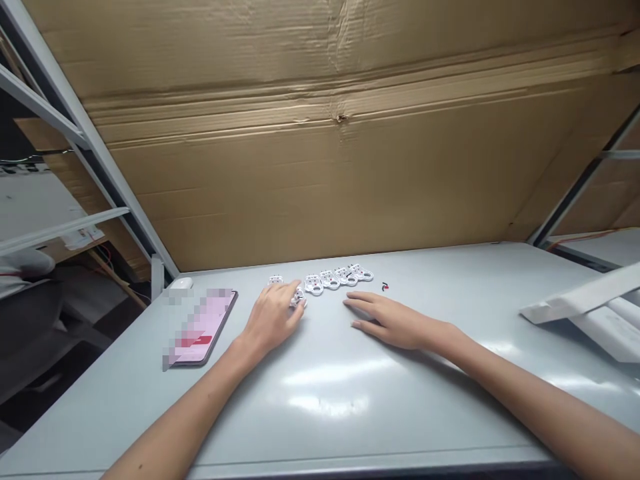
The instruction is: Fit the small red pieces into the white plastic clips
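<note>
My left hand (273,317) is closed around a small white plastic part with a ring-shaped end (299,297), held between thumb and fingers just over the table. Behind its knuckles another white part (275,280) is partly hidden. To the right, several matching white parts with rings (314,285) lie in a slanting row, with small red and dark details on them. My right hand (393,321) is open, palm down by the near side of that row, fingers apart and holding nothing. Small red and black pieces (385,287) lie beyond its fingers.
A phone with a lit pink screen (213,327) lies left of my left hand, a small white case (181,283) behind it. White angled pieces (585,297) stick in from the right. Cardboard (320,193) walls off the back of the grey table (330,427), between metal posts.
</note>
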The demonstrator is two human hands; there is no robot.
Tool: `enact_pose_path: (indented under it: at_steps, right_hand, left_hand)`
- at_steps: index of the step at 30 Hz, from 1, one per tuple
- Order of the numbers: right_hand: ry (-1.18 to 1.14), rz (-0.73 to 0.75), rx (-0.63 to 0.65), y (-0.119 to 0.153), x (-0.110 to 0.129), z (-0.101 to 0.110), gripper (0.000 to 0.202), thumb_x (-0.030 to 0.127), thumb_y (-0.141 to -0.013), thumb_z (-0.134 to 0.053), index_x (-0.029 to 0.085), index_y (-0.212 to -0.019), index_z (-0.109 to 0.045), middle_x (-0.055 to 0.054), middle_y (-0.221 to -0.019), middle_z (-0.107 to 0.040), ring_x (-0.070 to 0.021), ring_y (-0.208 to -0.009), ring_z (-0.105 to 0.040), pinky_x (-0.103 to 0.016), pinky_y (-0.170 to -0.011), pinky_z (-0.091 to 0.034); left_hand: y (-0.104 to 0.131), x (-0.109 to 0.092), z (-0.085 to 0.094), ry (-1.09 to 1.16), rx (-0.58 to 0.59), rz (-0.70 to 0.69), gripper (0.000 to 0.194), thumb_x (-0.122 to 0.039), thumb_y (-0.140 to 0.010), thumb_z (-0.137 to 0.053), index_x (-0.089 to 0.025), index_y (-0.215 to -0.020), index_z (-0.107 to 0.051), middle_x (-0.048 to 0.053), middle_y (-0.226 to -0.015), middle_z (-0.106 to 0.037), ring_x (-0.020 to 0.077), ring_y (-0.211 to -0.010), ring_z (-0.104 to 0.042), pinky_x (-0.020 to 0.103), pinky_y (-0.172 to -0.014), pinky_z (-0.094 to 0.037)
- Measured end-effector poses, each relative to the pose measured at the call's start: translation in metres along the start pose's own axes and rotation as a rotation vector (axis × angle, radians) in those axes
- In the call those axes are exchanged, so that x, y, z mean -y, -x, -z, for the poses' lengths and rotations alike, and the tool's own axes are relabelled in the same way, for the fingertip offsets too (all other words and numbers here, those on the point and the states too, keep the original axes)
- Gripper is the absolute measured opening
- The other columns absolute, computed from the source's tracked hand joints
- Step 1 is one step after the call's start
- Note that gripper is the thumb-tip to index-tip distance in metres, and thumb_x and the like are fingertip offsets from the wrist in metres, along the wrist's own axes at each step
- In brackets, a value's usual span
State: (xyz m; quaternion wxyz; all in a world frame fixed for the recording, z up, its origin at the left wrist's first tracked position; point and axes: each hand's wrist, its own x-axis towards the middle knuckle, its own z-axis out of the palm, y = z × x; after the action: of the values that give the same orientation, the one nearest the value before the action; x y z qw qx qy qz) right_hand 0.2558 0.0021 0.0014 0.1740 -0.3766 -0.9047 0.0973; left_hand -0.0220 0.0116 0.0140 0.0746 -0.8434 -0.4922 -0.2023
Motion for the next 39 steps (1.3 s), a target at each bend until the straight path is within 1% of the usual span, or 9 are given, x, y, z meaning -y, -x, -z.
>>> enact_pose_path:
  at_steps: [3,6,14,18,21,24,29,33,39]
  right_hand:
    - [0.022,-0.015,0.031,-0.001,0.001,0.001,0.043,0.048,-0.099,-0.039,0.023,-0.125,-0.061,-0.012,-0.122,-0.066,-0.0292,-0.110,-0.063,-0.040,-0.088,-0.054]
    - [0.034,-0.011,0.028,0.000,0.002,0.003,0.042,0.047,-0.099,-0.040,0.024,-0.126,-0.061,-0.011,-0.123,-0.065,-0.0287,-0.111,-0.063,-0.040,-0.089,-0.054]
    - [0.012,0.037,-0.084,0.000,0.003,-0.001,0.033,0.036,-0.096,-0.050,0.023,-0.124,-0.063,-0.014,-0.133,-0.060,-0.0301,-0.120,-0.059,-0.046,-0.096,-0.052]
    - [0.002,0.068,-0.233,0.000,0.003,-0.003,0.029,0.025,-0.096,-0.050,0.022,-0.120,-0.065,-0.015,-0.140,-0.055,-0.0294,-0.125,-0.055,-0.049,-0.098,-0.050]
    - [-0.002,0.105,-0.285,0.000,0.005,-0.001,0.026,0.020,-0.094,-0.051,0.023,-0.112,-0.068,-0.014,-0.133,-0.060,-0.0286,-0.120,-0.059,-0.048,-0.094,-0.052]
    - [-0.023,0.143,-0.270,0.000,0.010,0.001,0.022,0.019,-0.093,-0.053,0.023,-0.106,-0.070,-0.014,-0.127,-0.063,-0.0274,-0.114,-0.062,-0.046,-0.090,-0.053]
    - [-0.058,0.182,-0.162,-0.001,0.015,-0.002,0.022,0.019,-0.093,-0.054,0.021,-0.106,-0.071,-0.014,-0.122,-0.064,-0.0233,-0.105,-0.065,-0.039,-0.086,-0.055]
    - [-0.031,0.223,-0.176,-0.003,0.016,-0.004,0.022,0.019,-0.092,-0.055,0.022,-0.107,-0.071,-0.015,-0.119,-0.066,-0.0244,-0.103,-0.065,-0.040,-0.084,-0.055]
    - [0.004,0.302,-0.189,-0.003,0.019,-0.001,0.019,0.017,-0.092,-0.056,0.024,-0.092,-0.074,-0.011,-0.115,-0.068,-0.0229,-0.102,-0.064,-0.039,-0.085,-0.053]
  left_hand:
    - [0.001,0.004,-0.005,-0.048,0.027,0.038,0.047,-0.035,-0.094,-0.047,-0.013,-0.136,-0.048,0.016,-0.137,-0.056,0.0325,-0.132,-0.045,0.049,-0.110,-0.034]
    - [0.002,0.008,-0.009,-0.054,0.128,0.080,0.052,-0.038,-0.095,-0.048,-0.012,-0.140,-0.045,0.016,-0.142,-0.052,0.0340,-0.139,-0.038,0.053,-0.114,-0.028]
    - [0.004,-0.012,-0.004,0.077,0.168,-0.030,0.045,-0.038,-0.094,-0.057,-0.021,-0.135,-0.049,0.009,-0.132,-0.062,0.0254,-0.125,-0.054,0.051,-0.117,-0.021]
    - [0.008,-0.027,-0.002,0.184,0.183,-0.121,0.056,-0.047,-0.089,-0.065,-0.021,-0.135,-0.049,0.010,-0.131,-0.061,0.0280,-0.123,-0.054,0.053,-0.115,-0.025]
    - [0.009,-0.029,-0.001,0.228,0.182,-0.175,0.065,-0.053,-0.081,-0.072,-0.020,-0.133,-0.051,0.015,-0.136,-0.054,0.0327,-0.126,-0.049,0.050,-0.108,-0.037]
    - [0.010,-0.025,-0.001,0.280,0.198,-0.187,0.058,-0.049,-0.084,-0.070,-0.021,-0.132,-0.053,0.015,-0.135,-0.052,0.0325,-0.125,-0.049,0.045,-0.102,-0.044]
    - [0.012,-0.025,-0.002,0.306,0.237,-0.147,0.044,-0.046,-0.090,-0.064,-0.021,-0.126,-0.058,0.014,-0.140,-0.048,0.0327,-0.129,-0.046,0.047,-0.105,-0.042]
    - [0.013,-0.033,-0.003,0.342,0.215,-0.163,0.043,-0.050,-0.084,-0.070,-0.021,-0.116,-0.063,0.013,-0.135,-0.051,0.0316,-0.127,-0.048,0.044,-0.104,-0.043]
    - [0.014,-0.039,-0.004,0.355,0.220,-0.192,0.041,-0.053,-0.085,-0.068,-0.024,-0.113,-0.064,0.011,-0.126,-0.055,0.0307,-0.122,-0.051,0.046,-0.101,-0.045]
